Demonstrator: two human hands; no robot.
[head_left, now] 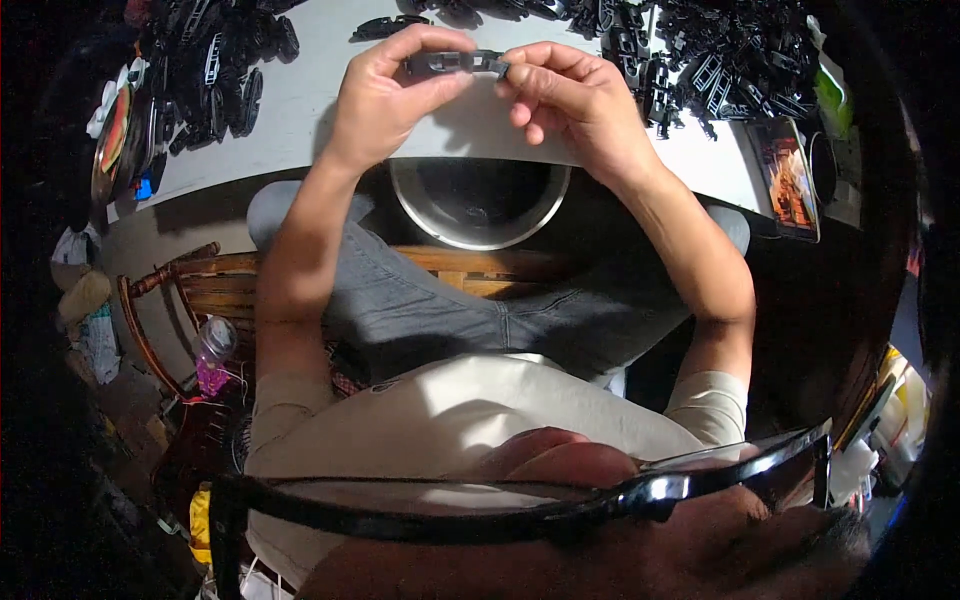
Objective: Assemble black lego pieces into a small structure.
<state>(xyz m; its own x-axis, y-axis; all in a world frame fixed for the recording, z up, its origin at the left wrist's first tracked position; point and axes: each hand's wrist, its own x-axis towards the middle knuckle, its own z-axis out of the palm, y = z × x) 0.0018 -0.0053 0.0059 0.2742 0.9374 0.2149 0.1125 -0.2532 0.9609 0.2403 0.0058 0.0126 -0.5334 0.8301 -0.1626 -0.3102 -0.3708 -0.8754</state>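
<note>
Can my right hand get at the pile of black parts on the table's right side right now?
Probably yes: the pile of black parts lies just right of your right hand, nothing visible between. That hand pinches a black piece, though, and would likely have to let go first.

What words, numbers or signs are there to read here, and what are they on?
None that I can read.
Lit screen: any writing is too small and blurred.
Black part in the left hand and right hand: no readable marks.
</note>
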